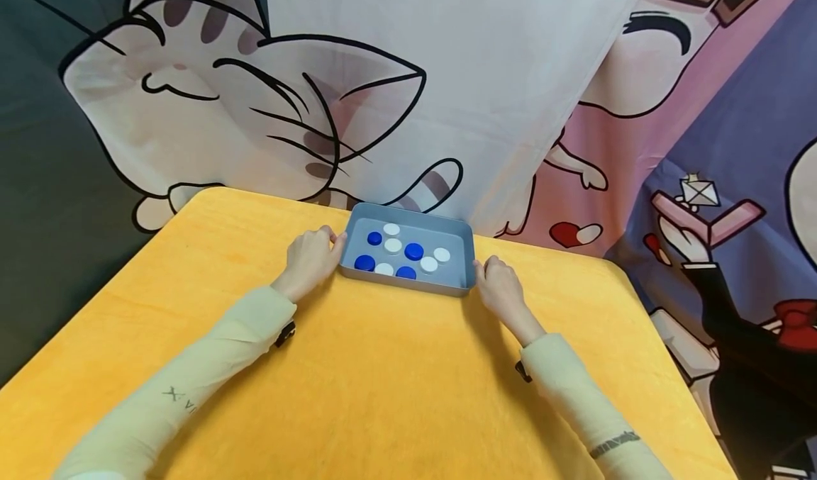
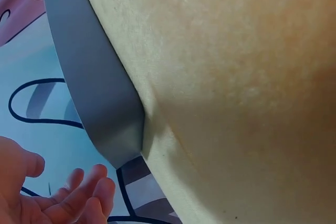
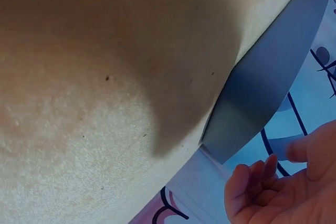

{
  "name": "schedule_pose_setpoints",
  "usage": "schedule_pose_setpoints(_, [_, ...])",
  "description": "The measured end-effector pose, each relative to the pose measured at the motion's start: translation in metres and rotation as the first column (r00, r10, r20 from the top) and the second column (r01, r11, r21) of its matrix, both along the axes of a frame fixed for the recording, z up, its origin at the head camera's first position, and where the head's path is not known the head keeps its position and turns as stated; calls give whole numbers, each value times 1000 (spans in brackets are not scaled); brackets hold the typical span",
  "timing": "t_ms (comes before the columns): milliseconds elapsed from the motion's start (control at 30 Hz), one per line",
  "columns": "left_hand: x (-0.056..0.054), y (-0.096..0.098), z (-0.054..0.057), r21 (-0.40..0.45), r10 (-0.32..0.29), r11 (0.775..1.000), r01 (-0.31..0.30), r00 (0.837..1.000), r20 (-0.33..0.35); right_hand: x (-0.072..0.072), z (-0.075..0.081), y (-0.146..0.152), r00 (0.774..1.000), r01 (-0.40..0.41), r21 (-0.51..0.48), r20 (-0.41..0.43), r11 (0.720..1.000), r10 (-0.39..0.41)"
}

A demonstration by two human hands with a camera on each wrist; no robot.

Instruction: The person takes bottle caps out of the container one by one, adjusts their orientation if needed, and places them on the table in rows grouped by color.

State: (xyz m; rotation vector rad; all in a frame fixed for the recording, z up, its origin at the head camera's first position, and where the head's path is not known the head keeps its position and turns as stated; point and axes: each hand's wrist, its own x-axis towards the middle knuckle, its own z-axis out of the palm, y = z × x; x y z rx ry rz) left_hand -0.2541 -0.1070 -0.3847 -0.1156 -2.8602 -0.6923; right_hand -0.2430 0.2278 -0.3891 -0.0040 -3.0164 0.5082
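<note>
A shallow grey-blue rectangular tray lies near the far edge of the table. Several white discs and several blue discs are spread over its floor, mostly toward the left and middle. At the tray's left end is my left hand, its thumb close to the rim. My right hand is at the opposite end, fingertips right by the wall. Both wrist views show the tray's outer wall with the fingers loosely bent and the thumb apart from them, nothing between.
The tray rests on a yellow table with rounded far corners. Directly behind it hangs a cloth backdrop printed with cartoon figures, close to the tray's far side. Long light sleeves cover both forearms.
</note>
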Motion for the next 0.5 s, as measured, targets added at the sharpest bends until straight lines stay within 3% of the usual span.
schedule_pose_setpoints(267, [-9, 2, -10, -46, 24, 999, -20, 996, 83, -7, -4, 1, 998, 8, 23, 62, 1000, -9])
schedule_pose_setpoints(500, [-14, 7, -14, -67, 33, 997, -26, 993, 109, -12, -7, 1, 995, 11, 47, 98, 999, -16])
